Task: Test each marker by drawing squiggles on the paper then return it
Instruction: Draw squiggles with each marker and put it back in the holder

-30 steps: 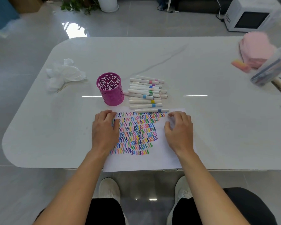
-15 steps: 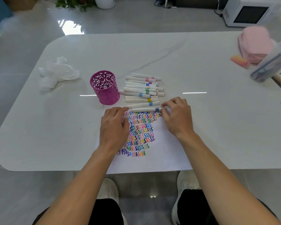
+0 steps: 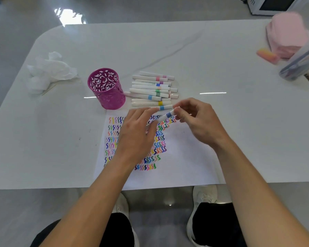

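The white table point(image 3: 221, 56) carries everything, and the paper point(image 3: 185, 163) lies at its near edge, its left half filled with rows of coloured squiggles. Above the sheet's upper part the two hands meet. The left hand point(image 3: 137, 136) reaches in from the left and closes thumb and fingers over the barrel end of one pen; the right hand point(image 3: 198, 122) pinches the cap end in its fingertips. Beyond the paper stand the magenta pen cup point(image 3: 106, 90) and, just right of it, the pile of markers point(image 3: 150, 90), lying roughly crosswise. The blue-banded marker point(image 3: 168, 115) is held just clear of the paper (not yet uncapped, it seems), its long axis slanting from lower left to upper right. Pulling along that line should free the cap.
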Demonstrator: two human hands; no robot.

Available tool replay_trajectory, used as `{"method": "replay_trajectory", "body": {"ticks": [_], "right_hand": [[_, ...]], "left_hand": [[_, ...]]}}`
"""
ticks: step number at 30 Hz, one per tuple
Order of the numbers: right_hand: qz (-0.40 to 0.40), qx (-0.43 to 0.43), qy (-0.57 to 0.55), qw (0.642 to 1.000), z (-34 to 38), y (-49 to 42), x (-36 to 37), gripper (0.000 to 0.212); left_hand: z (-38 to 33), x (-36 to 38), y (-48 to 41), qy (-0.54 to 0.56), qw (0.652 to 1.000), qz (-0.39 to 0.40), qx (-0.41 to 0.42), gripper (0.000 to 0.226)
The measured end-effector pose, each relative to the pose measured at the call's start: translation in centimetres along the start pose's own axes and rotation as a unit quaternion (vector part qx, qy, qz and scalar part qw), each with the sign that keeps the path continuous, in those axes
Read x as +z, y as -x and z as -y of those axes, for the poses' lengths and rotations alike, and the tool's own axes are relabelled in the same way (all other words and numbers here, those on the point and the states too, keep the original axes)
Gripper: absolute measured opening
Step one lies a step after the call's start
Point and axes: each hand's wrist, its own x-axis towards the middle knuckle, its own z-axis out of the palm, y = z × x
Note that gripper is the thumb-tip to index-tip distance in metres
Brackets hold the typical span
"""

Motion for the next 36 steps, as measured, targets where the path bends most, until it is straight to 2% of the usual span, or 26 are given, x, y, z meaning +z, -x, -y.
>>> {"method": "replay_trajectory", "body": {"ticks": [4,7,10,12,15,17,23,26,31,36], "right_hand": [[-0.031,0.021,-0.073,0.997,0.6,0.7,0.6,0.012],[-0.07,0.074,-0.175,0.979,1.0,1.2,1.6,0.017],[-0.031,0.13,-0.196,0.971,0.9,1.9,2.5,0.018],[0.004,0.139,-0.188,0.972,0.9,2.3,2.8,0.018],[0.021,0.124,-0.149,0.981,0.9,2.5,2.6,0.016],[0.037,0.125,-0.117,0.985,1.0,2.4,2.3,0.017],[0.097,0.103,0.032,0.989,1.2,2.2,1.4,0.019],[0.117,0.057,0.094,0.987,1.5,2.2,1.1,0.019],[0.128,0.028,0.122,0.984,1.6,2.1,0.5,0.032],[0.133,-0.009,0.216,0.967,1.2,2.3,0.1,0.036]], "left_hand": [[-1.2,0.3,0.4,0.036,0.999,0.015,-0.003,0.026],[-2.5,0.1,0.8,0.114,0.991,0.029,-0.07,0.024],[-3.3,0.1,1.2,0.226,0.962,0.038,-0.146,0.025],[-3.6,0.1,1.4,0.296,0.935,0.049,-0.191,0.026],[-3.8,-0.2,1.5,0.356,0.902,0.076,-0.234,0.036],[-3.8,-0.3,1.3,0.372,0.892,0.094,-0.239,0.042],[-3.6,-0.3,0.9,0.335,0.912,0.083,-0.219,0.018],[-3.5,-0.4,0.3,0.347,0.902,0.092,-0.241,0.02],[-3.3,-0.5,-0.1,0.398,0.87,0.1,-0.274,0.028],[-2.8,-0.4,0.0,0.409,0.864,0.129,-0.264,0.017]]}}
